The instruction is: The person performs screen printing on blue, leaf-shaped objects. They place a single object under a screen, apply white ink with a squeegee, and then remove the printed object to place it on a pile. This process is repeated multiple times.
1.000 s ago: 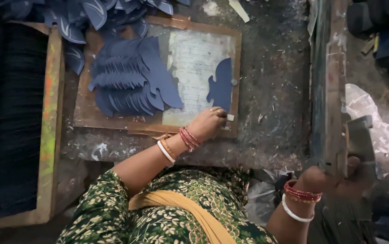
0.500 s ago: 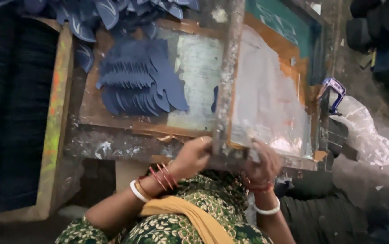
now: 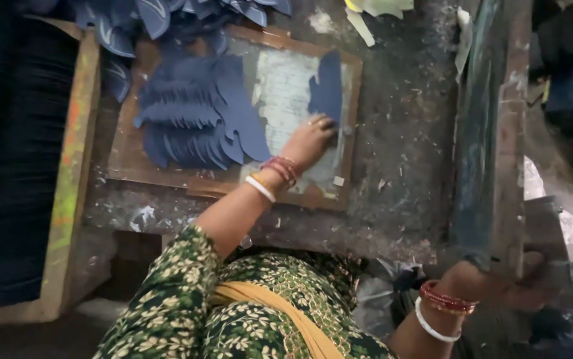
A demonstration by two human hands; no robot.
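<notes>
Head view: my left hand (image 3: pixel 309 138) lies open, fingertips on the dark blue curved cut-out piece (image 3: pixel 327 86); my right hand (image 3: pixel 492 286) grips the paint-stained wooden frame (image 3: pixel 492 133).

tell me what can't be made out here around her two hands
- Right hand, head view: fingers blurred and hidden behind the screen frame; its grip is unclear.
- Left hand: its fingertips cover the lower end of the blue cut piece.
- Fanned stack of blue pieces: overlapping, so no count.
- Dark pile: cut off by the left edge, too dark to identify.
</notes>
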